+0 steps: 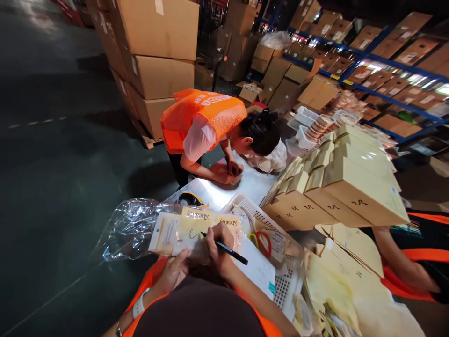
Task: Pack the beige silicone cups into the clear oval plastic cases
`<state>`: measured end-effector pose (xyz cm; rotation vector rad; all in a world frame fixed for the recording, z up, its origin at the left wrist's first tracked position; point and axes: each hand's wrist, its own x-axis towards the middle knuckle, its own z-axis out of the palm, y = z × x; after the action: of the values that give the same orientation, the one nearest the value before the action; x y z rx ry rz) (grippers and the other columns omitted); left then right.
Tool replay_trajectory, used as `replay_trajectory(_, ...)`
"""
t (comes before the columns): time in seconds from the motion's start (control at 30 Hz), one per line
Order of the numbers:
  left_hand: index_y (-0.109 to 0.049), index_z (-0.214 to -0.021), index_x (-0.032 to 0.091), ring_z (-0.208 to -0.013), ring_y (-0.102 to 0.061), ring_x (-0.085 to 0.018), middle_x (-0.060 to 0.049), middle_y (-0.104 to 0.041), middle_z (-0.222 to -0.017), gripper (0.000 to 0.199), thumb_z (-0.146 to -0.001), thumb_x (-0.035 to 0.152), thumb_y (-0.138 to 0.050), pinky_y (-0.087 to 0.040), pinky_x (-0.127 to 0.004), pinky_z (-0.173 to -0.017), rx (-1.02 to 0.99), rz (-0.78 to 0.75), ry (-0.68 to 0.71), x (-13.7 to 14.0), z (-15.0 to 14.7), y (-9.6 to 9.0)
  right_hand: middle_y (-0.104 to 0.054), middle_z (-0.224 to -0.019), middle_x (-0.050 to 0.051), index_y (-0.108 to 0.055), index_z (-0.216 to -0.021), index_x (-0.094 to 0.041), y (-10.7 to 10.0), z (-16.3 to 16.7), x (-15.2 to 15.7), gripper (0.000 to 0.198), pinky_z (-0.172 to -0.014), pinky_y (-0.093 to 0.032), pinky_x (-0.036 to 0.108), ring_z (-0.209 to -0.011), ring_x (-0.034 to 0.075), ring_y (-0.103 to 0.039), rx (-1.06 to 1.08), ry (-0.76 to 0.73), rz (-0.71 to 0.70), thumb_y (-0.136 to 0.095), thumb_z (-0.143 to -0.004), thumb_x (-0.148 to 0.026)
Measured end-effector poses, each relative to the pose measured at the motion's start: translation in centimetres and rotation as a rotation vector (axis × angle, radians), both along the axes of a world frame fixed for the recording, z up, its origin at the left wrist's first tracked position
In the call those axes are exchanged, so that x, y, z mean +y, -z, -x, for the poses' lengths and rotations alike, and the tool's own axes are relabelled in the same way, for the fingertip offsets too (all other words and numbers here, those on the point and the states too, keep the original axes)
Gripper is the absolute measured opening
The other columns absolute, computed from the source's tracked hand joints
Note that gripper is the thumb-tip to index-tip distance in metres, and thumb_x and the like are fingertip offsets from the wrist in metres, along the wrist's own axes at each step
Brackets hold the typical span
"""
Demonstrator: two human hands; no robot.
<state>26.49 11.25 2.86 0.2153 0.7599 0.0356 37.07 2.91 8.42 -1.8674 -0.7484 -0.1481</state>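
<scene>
At far left, the clear plastic bag (128,229) extends outward, crumpled, above the dark floor; behind it, cartons (161,77) are stacked on a pallet. The left hand (174,272), with a white wristband (139,305) at its wrist, is partly closed, its fingers at the lower edge of the packets (192,223), which it steadies. The packets, pale and yellow, lie side by side in front of the wearer's body, at the near edge of the metal table (210,191). Just beyond them rests a black-and-yellow item (190,199). On the far side of the table, a co-worker in an orange vest (206,114) bends over a small object held in both hands. The right hand (220,244) is closed around a black pen (233,254) in a writing grip; the pen tip is at a yellow packet face, just beside a dark curved mark. To the right, a white sheet (260,269) and a red-and-yellow looped handle (269,244) lie in the white perforated basket (281,292). Further right, flat-sided tan boxes (351,187) stand in leaning rows, with blue shelving (354,68) behind. At the right edge, another co-worker's arm (403,257) reaches toward the boxes.
</scene>
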Motion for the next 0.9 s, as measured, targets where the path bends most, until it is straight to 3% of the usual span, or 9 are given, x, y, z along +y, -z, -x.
replay_trajectory(0.2,-0.064,-0.126,0.016,-0.119,-0.064,-0.035,-0.014,-0.076,-0.11,0.043,-0.083,0.02,-0.067,-0.049,-0.051,-0.105,-0.05,0.087,0.054,0.4,0.0,-1.3,-0.05,-0.064,-0.004,-0.045,-0.067,-0.022,0.9,-0.6,-0.5,0.03,-0.054,-0.036,0.026,-0.055,0.011,-0.046,-0.005,0.011,-0.011,-0.058,-0.094,-0.025)
replay_trajectory(0.5,-0.06,-0.134,0.019,-0.111,-0.069,-0.031,-0.013,-0.077,-0.109,0.046,-0.087,0.021,-0.065,-0.053,-0.044,-0.101,-0.036,0.081,0.024,0.5,0.2,-1.9,-0.043,-0.056,-0.006,-0.037,-0.06,-0.021,0.7,-1.0,-0.7,0.038,-0.05,-0.031,0.024,-0.05,0.01,-0.039,0.027,-0.017,0.027,-0.054,-0.094,-0.026)
replay_trajectory(0.77,-0.06,-0.132,0.018,-0.109,-0.069,-0.037,-0.014,-0.077,-0.109,0.056,-0.08,0.031,-0.075,-0.053,-0.051,-0.1,-0.061,0.073,0.095,0.5,0.6,0.3,-0.042,-0.058,-0.006,-0.038,-0.062,-0.021,0.9,-1.1,-0.7,0.039,-0.051,-0.033,0.025,-0.052,0.01,-0.039,0.099,0.042,0.02,-0.053,-0.096,-0.033)
replay_trajectory(0.9,-0.054,-0.14,0.02,-0.11,-0.069,-0.035,-0.012,-0.075,-0.114,0.063,-0.081,0.03,-0.074,-0.053,-0.048,-0.102,-0.089,0.045,0.072,0.6,0.8,0.9,-0.045,-0.057,-0.005,-0.039,-0.062,-0.022,1.3,-1.4,-0.8,0.041,-0.053,-0.037,0.026,-0.053,0.011,-0.042,0.125,0.066,-0.021,-0.052,-0.097,-0.037)
